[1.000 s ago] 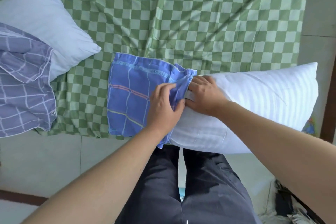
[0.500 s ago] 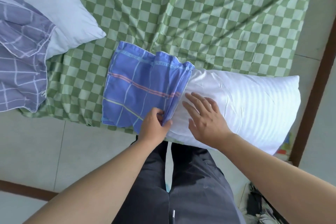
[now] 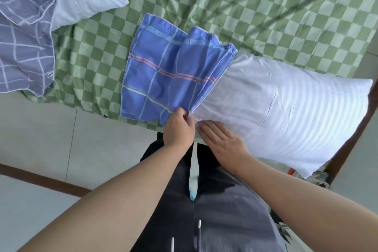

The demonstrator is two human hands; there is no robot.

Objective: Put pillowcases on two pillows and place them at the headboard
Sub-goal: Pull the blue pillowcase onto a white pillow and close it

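My left hand [image 3: 178, 127] pinches the blue pillowcase [image 3: 167, 75] hem at the bed [image 3: 266, 16] edge to drag it on, while my right hand [image 3: 222, 141], fingers [image 3: 206, 129] flat, steadies the white pillow [image 3: 286, 112].

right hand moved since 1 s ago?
Yes. The right hand slid from the blue pillowcase opening's middle toward the white pillow's near edge.

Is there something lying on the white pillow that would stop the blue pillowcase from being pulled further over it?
Only the person's own right hand, resting flat on the white pillow just beyond the blue pillowcase opening, which the left hand pinches. Otherwise the pillow's bare length shows nothing on it.
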